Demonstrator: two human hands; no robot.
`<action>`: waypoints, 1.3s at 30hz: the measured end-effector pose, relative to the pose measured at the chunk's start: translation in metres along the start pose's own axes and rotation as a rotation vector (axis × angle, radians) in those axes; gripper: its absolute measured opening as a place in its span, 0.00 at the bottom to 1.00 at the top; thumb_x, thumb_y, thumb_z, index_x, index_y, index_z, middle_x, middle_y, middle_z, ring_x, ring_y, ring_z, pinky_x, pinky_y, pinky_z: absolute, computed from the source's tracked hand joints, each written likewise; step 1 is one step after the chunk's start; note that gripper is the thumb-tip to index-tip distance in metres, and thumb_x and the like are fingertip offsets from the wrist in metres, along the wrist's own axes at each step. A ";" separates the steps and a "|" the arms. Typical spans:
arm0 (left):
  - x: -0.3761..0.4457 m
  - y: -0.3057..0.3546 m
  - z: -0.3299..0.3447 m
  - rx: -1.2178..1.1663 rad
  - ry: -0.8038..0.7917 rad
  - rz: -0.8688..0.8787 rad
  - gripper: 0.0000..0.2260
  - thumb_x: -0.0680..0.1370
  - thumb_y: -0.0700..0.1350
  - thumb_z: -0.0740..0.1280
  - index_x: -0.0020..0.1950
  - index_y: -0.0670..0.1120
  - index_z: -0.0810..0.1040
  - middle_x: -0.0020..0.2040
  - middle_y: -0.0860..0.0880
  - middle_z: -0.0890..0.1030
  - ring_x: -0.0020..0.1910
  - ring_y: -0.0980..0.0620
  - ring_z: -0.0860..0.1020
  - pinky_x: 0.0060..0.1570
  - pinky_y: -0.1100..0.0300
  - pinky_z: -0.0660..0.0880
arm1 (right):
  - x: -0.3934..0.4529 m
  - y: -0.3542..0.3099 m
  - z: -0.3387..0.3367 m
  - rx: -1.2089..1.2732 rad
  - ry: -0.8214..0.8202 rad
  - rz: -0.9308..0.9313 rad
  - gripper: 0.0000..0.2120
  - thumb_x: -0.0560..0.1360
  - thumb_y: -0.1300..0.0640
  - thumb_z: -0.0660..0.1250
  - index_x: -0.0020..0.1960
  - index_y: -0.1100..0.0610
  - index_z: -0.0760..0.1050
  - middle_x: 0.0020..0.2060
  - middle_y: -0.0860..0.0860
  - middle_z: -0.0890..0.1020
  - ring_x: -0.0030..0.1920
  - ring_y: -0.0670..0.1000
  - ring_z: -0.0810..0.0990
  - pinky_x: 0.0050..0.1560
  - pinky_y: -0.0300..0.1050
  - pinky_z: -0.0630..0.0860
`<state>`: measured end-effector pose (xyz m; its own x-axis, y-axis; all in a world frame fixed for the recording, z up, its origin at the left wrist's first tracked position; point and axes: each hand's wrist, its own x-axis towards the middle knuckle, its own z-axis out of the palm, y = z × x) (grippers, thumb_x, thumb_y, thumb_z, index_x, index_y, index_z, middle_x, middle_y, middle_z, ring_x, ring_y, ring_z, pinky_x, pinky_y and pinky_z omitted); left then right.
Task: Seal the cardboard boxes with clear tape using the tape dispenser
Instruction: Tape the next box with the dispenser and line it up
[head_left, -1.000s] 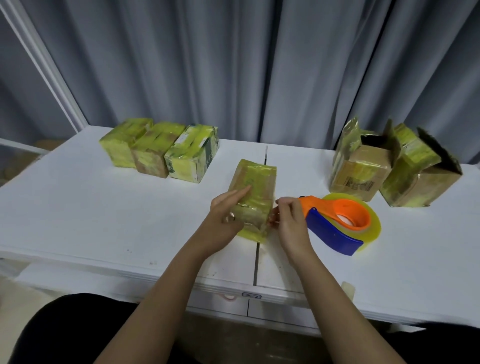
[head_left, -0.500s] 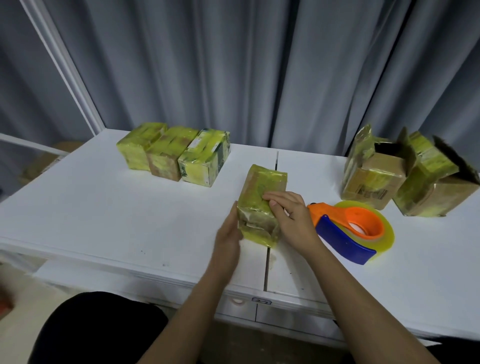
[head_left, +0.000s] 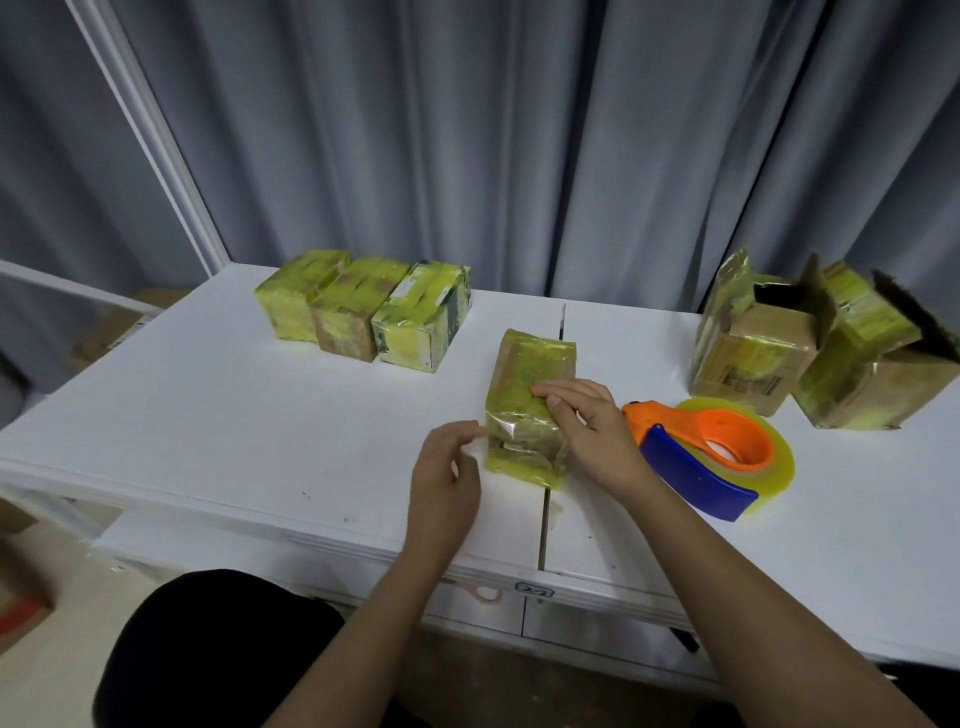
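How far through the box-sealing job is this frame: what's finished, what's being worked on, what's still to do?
Done: three taped boxes lined up at the back left. In hand: the box in the middle, tape-wrapped, right hand pressing its top, left hand beside it; the tape dispenser lies on the table. Left: two open-flapped boxes at the right.

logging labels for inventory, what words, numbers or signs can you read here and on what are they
"2-7", or close to it: small tag on the front edge of the white table; tiny, so uncertain.
Dark print and what looks like a barcode: label on the open cardboard box at right; too blurred to read.
Green and white print: wrapped box at the right end of the back row; unreadable.
Box under the right hand: nothing legible through the tape.
Tape dispenser: no text seen.
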<state>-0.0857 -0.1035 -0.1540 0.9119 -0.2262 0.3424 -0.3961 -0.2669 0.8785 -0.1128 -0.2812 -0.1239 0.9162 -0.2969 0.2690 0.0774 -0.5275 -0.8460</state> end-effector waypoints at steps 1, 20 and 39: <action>0.008 0.006 -0.001 -0.077 0.006 -0.079 0.13 0.79 0.34 0.61 0.49 0.53 0.75 0.53 0.54 0.78 0.54 0.55 0.77 0.51 0.68 0.74 | 0.000 0.000 0.000 0.006 0.002 0.002 0.12 0.81 0.61 0.60 0.58 0.51 0.80 0.54 0.41 0.78 0.61 0.43 0.68 0.59 0.22 0.59; 0.050 -0.017 0.010 -0.060 -0.208 0.015 0.16 0.75 0.39 0.69 0.36 0.42 0.63 0.31 0.47 0.65 0.30 0.57 0.63 0.31 0.65 0.61 | 0.001 0.006 0.008 -0.004 0.020 -0.028 0.12 0.81 0.61 0.60 0.57 0.52 0.80 0.54 0.42 0.79 0.62 0.45 0.68 0.60 0.22 0.58; 0.075 -0.013 0.023 0.171 -0.440 0.327 0.22 0.80 0.60 0.52 0.69 0.53 0.72 0.71 0.59 0.65 0.75 0.61 0.54 0.68 0.74 0.48 | -0.010 0.040 -0.003 0.031 -0.036 -0.190 0.15 0.81 0.46 0.55 0.67 0.42 0.70 0.70 0.39 0.68 0.75 0.41 0.57 0.74 0.36 0.54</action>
<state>-0.0149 -0.1381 -0.1476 0.6226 -0.6816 0.3844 -0.6956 -0.2570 0.6709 -0.1203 -0.3018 -0.1591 0.8975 -0.1650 0.4089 0.2621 -0.5461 -0.7956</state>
